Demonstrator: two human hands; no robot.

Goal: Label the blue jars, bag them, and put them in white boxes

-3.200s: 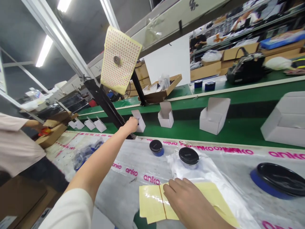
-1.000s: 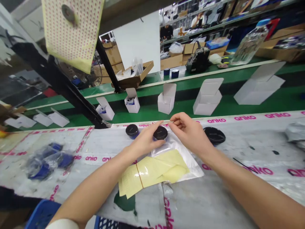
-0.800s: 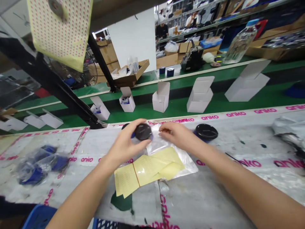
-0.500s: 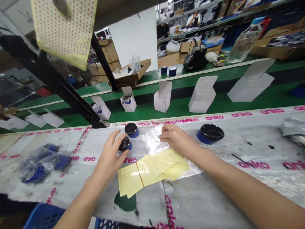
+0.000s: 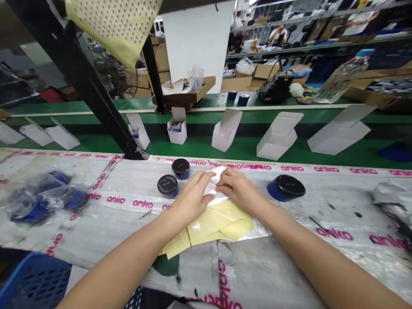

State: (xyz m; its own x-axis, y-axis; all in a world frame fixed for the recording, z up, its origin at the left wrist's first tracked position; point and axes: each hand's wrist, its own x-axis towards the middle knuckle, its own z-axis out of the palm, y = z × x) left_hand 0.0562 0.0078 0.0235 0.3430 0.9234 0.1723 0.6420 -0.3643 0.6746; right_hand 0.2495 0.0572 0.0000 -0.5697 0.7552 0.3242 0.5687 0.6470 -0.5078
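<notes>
Two bare hands are laid on a clear plastic bag [image 5: 216, 177] at the middle of the table [image 5: 289, 262]. The left hand [image 5: 191, 199] and the right hand [image 5: 240, 189] are placed side by side on the upper end of the bag, with their fingertips almost touching. Both grips are open, palms down, and the fingers are extended over the film; no closure on the bag is shown.

The lower part of the bag is overlaid by pale yellow paper sheets [image 5: 219, 225], across which a thin brown band is seen. Their small print cannot be read. Just beyond the left hand, a near black-lidded container [image 5: 168, 186] and a far black-lidded container [image 5: 180, 168] stand beside each other. A third black-lidded container [image 5: 286, 189], with a blue base, is placed to the right of the right hand. Any lettering on the lids is too small to be read.

The table is covered with plastic sheeting [image 5: 143, 204], on which the word "anko" is repeated in pink. Bagged blue items [image 5: 48, 199] lie at the left. Beyond the table, white cardboard boxes [image 5: 225, 131] stand with their flaps open on a green surface.
</notes>
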